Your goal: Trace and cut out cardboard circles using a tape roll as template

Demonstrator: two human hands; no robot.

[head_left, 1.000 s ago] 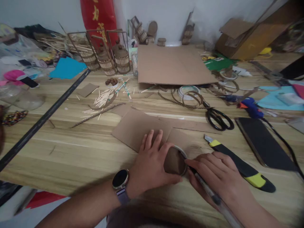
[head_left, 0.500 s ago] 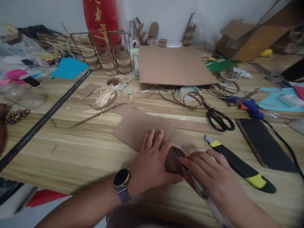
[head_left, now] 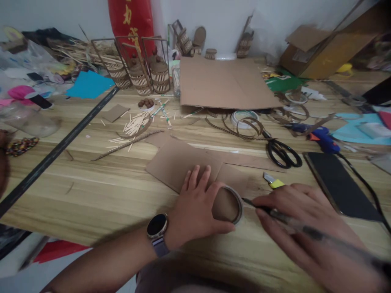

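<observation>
My left hand, below a wrist watch, lies with fingers spread on a piece of cardboard. Its thumb and index finger curve round a tape ring that rests flat on the cardboard, with brown board visible inside the ring. My right hand is closed round a dark-tipped pen; the tip points left, close to the ring's right side. Part of a yellow and black utility knife shows behind my right hand, which hides its handle.
Black scissors, a dark phone and a blue glue gun lie at the right. Behind are a large cardboard sheet, small sticks and slatted containers. A person's arm shows at the left edge.
My right hand has moved right and away from the ring with the pen, which now lies at a lower slant. The ring's right side is uncovered, and the knife handle is covered. My left hand stays put.
</observation>
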